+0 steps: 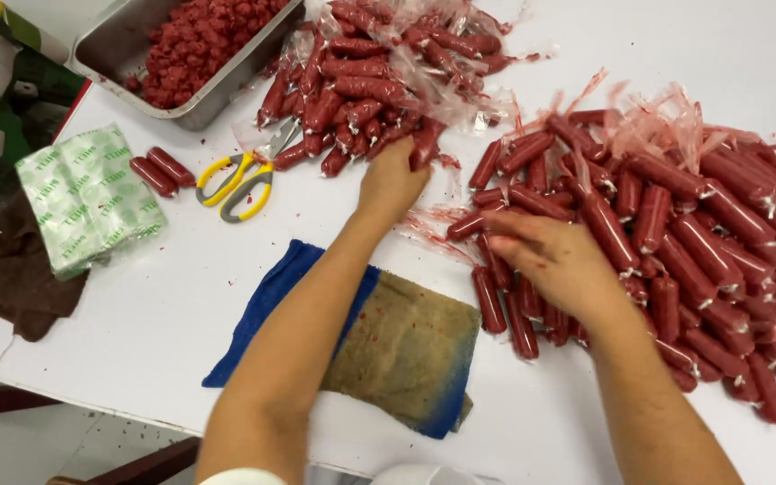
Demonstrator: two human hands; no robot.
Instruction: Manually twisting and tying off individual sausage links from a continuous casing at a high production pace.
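Hands among red sausages on a white tabletop (181,305)

Left hand (392,180) grips a sausage (424,142) (fingers curled); right hand (557,260) lies open on the sausage heap (702,242).

White table (181,296) (sausages (675,233), cloth (406,350), scissors (244,175)).
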